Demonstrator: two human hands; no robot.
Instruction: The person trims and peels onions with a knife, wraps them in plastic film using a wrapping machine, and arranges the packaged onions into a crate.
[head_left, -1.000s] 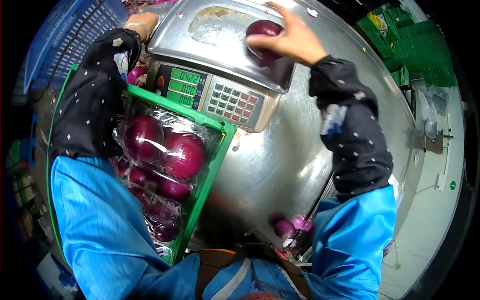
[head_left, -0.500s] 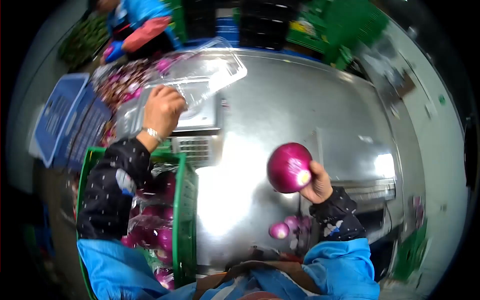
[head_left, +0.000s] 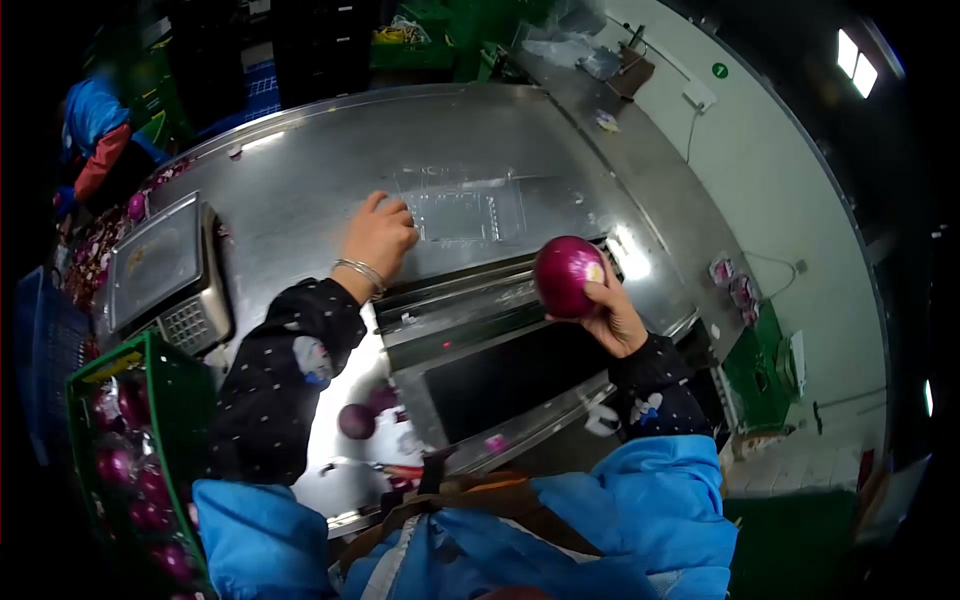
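Note:
My right hand point(head_left: 612, 312) holds a large red onion point(head_left: 567, 277) above the front part of the steel table. At the left edge of a clear plastic container point(head_left: 460, 214) on the metal surface is my left hand point(head_left: 380, 240), its fingers bent; whether they grip the thin plastic cannot be made out. The scale point(head_left: 160, 265) stands to the left with a bare pan. Small onions point(head_left: 357, 421) lie near my body. Packed onions fill a green crate point(head_left: 150, 400) at the lower left.
A dark recessed machine point(head_left: 520, 375) with metal edges sits in front of me. At the far left are a blue basket point(head_left: 45, 340), onion peels point(head_left: 97, 240) and a co-worker point(head_left: 95, 125). A wall point(head_left: 780, 190) runs along the right.
The view has swung right. My right hand took the onion off the scale and carried it right. The clear container, raised near my left hand half a second ago, now rests on the table.

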